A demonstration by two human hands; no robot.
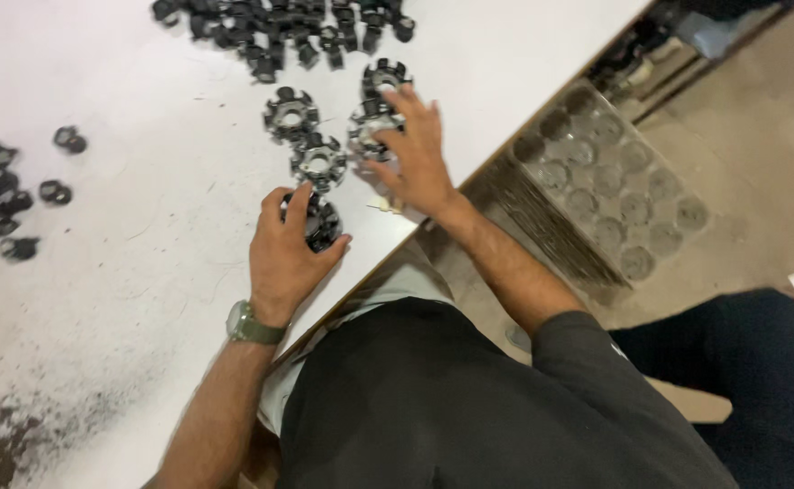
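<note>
Notched black-and-metal rotor discs (291,113) lie in a cluster at upper centre of the head view, on a white worktable (143,272). The left hand (283,258) cups its fingers over the nearest disc (322,222) by the table's edge, gripping it from above. The right hand (415,158) lies spread, fingertips on another disc (370,127). Seating the notches squarely looks wise before lifting. Small black plastic rings (279,27) heap at the top and left. A grey moulded tray (610,177) with round pockets sits at right.
</note>
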